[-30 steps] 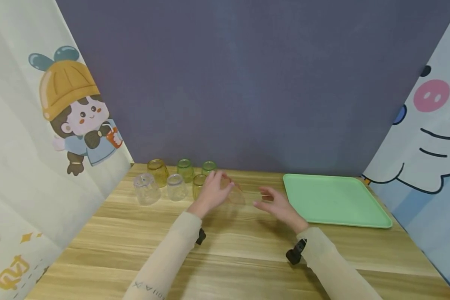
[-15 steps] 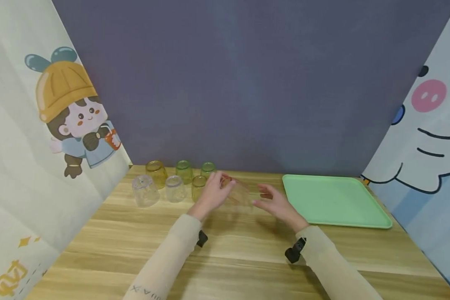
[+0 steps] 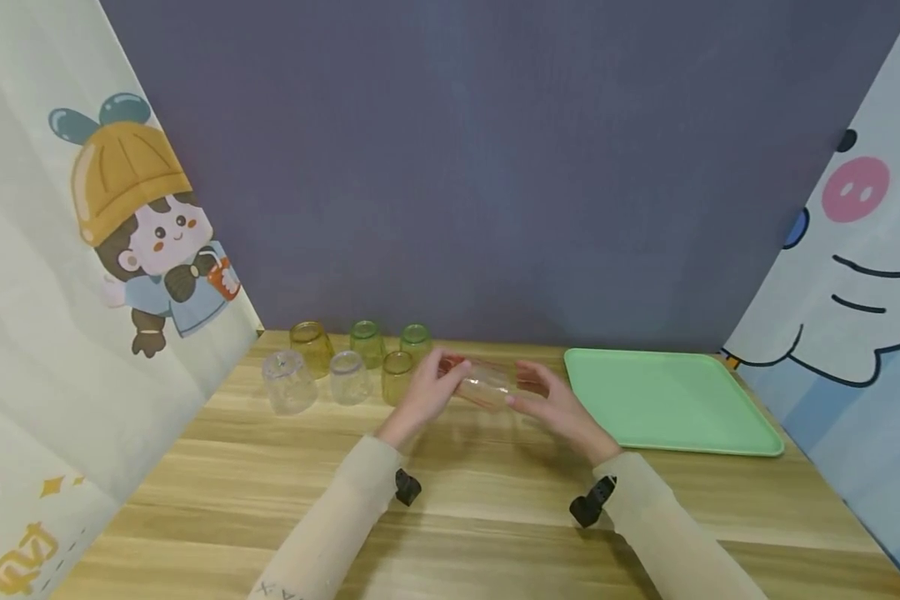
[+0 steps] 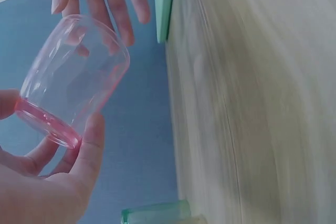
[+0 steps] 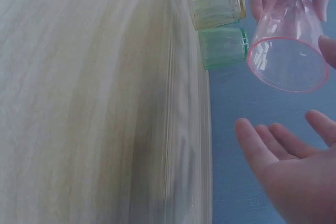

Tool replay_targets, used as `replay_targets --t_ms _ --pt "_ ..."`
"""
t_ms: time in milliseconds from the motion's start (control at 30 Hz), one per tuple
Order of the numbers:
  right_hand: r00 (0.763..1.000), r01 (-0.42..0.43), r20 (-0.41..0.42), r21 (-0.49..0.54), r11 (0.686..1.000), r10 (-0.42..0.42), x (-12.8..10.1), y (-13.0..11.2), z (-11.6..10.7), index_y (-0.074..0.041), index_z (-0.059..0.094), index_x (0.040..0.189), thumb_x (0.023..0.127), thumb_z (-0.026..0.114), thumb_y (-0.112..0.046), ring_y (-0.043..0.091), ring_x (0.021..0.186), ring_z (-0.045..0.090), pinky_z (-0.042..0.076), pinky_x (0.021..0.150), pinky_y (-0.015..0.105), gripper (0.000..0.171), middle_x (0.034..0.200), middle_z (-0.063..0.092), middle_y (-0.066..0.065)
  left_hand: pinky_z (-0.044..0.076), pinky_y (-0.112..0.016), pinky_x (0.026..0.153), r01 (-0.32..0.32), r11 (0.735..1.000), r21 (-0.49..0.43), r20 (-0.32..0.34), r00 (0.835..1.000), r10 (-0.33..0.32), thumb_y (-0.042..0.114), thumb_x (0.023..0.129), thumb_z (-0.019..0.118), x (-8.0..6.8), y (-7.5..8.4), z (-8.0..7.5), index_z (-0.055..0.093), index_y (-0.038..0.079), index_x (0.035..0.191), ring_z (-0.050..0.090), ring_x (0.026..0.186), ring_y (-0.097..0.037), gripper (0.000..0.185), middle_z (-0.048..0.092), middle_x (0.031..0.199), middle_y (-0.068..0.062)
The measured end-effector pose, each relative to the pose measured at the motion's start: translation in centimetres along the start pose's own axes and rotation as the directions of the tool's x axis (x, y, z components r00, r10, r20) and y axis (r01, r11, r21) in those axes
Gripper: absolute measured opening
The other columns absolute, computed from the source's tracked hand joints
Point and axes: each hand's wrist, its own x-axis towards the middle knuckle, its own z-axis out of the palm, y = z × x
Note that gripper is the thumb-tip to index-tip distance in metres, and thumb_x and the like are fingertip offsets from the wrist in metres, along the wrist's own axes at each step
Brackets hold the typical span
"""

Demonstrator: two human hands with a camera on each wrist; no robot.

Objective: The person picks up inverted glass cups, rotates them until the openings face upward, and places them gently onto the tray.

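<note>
A transparent pink tumbler [image 3: 487,383] with faceted sides is in the air above the wood-grained table [image 3: 495,517], in front of the middle of its back edge, tilted almost onto its side with the mouth towards the person's right; the left hand [image 3: 423,392] pinches its thick pink base between thumb and fingers, while the right hand [image 3: 558,406] has its fingers spread and gently bent around the mouth end, and whether its thumb touches the rim I cannot tell. To the left of the hands, near the table's back left corner, six transparent tumblers stand in two rows: at the back, along the edge, an amber tumbler [image 3: 312,350], a green tumbler [image 3: 367,344] and a second green tumbler [image 3: 416,340]; in front, a wide clear tumbler [image 3: 289,383], a smaller clear tumbler [image 3: 349,379] and a pale yellow tumbler [image 3: 397,379], the last just beside the left hand. On the other side, a light green rectangular tray [image 3: 667,400] with rounded corners and a low rim lies flat by the back edge towards the back right corner, its left edge near the right hand. Behind the table rises a dark blue-grey cloth panel [image 3: 495,167], and pale cream sleeves [image 3: 330,517] cover both forearms
</note>
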Motion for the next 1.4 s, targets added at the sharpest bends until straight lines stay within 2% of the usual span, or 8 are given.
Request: replay_targets --t_ms 233,433,733,900,967,1167,1267,1400 --pt "0.999 0.046 -0.028 0.056 0.997 -0.044 -1.7 -1.2 1.2 -0.005 0.035 0.155 0.094 0.074 -0.018 0.045 0.140 0.041 0.042 0.109 0.055 0.074 0.152 0.042 0.027 0.053 -0.031 0.075 0.017 0.993 -0.116 0.026 1.000 -0.014 0.034 0.102 0.060 -1.5 0.2 -0.4 0.059 0.004 0.125 0.061 0.080 -0.016 0.038 0.064 0.095 -0.008" --pt "0.998 0.056 -0.038 0.134 0.989 -0.052 -2.9 -1.7 2.2 -0.004 0.035 0.155 0.093 0.073 -0.012 0.044 0.139 0.041 0.046 0.106 0.048 0.073 0.152 0.042 0.026 0.052 -0.033 0.077 0.082 0.983 -0.166 0.065 0.995 -0.072 0.037 0.103 0.058 -3.1 0.1 -0.7 0.059 0.005 0.126 0.059 0.083 -0.017 0.040 0.061 0.101 -0.008" --pt "0.995 0.098 -0.014 0.244 0.965 -0.097 -3.1 -2.1 2.5 0.000 0.038 0.152 0.092 0.072 -0.005 0.044 0.137 0.041 0.056 0.094 0.041 0.069 0.149 0.043 0.027 0.058 -0.036 0.084 0.154 0.933 -0.325 0.115 0.986 -0.122 0.033 0.103 0.058 -3.4 0.2 -0.4 0.055 -0.002 0.128 0.056 0.094 -0.021 0.043 0.058 0.107 -0.011" --pt "0.995 0.101 -0.018 0.266 0.959 -0.099 -3.3 -2.4 2.4 0.001 0.040 0.151 0.091 0.073 -0.006 0.041 0.134 0.045 0.057 0.091 0.039 0.068 0.146 0.047 0.026 0.058 -0.038 0.088 0.195 0.888 -0.416 0.170 0.976 -0.134 0.031 0.103 0.057 -3.7 0.4 -0.4 0.052 -0.005 0.128 0.059 0.101 -0.025 0.044 0.057 0.116 -0.017" --pt "0.995 0.099 -0.021 0.264 0.959 -0.097 -3.4 -2.5 2.4 0.002 0.040 0.150 0.091 0.074 -0.006 0.040 0.133 0.046 0.057 0.090 0.038 0.068 0.144 0.048 0.026 0.058 -0.038 0.088 0.196 0.881 -0.430 0.181 0.975 -0.128 0.032 0.103 0.057 -3.7 0.4 -0.4 0.052 -0.006 0.127 0.059 0.100 -0.024 0.045 0.057 0.116 -0.016" --pt "0.995 0.097 -0.017 0.235 0.967 -0.096 -3.7 -2.7 2.3 -0.004 0.046 0.148 0.092 0.074 -0.009 0.036 0.130 0.049 0.057 0.088 0.037 0.063 0.142 0.051 0.023 0.055 -0.036 0.091 0.171 0.911 -0.374 0.173 0.978 -0.112 0.036 0.102 0.058 -4.0 0.3 -0.7 0.055 -0.005 0.128 0.058 0.101 -0.022 0.050 0.060 0.116 -0.014" --pt "0.995 0.103 -0.017 0.208 0.973 -0.102 -3.9 -2.9 2.2 -0.003 0.047 0.147 0.092 0.074 -0.009 0.037 0.128 0.050 0.057 0.089 0.036 0.062 0.140 0.051 0.023 0.055 -0.039 0.092 0.171 0.913 -0.372 0.172 0.979 -0.113 0.032 0.102 0.058 -4.1 0.2 -0.8 0.057 -0.004 0.128 0.059 0.100 -0.022 0.044 0.061 0.118 -0.017" --pt "0.993 0.115 -0.026 0.164 0.980 -0.112 -4.0 -3.3 2.0 -0.001 0.049 0.145 0.091 0.075 -0.008 0.037 0.126 0.051 0.057 0.087 0.033 0.061 0.137 0.053 0.023 0.056 -0.040 0.090 0.135 0.927 -0.350 0.167 0.983 -0.080 0.026 0.103 0.059 -4.1 0.1 -1.0 0.059 -0.004 0.122 0.061 0.098 -0.022 0.035 0.061 0.115 -0.017"
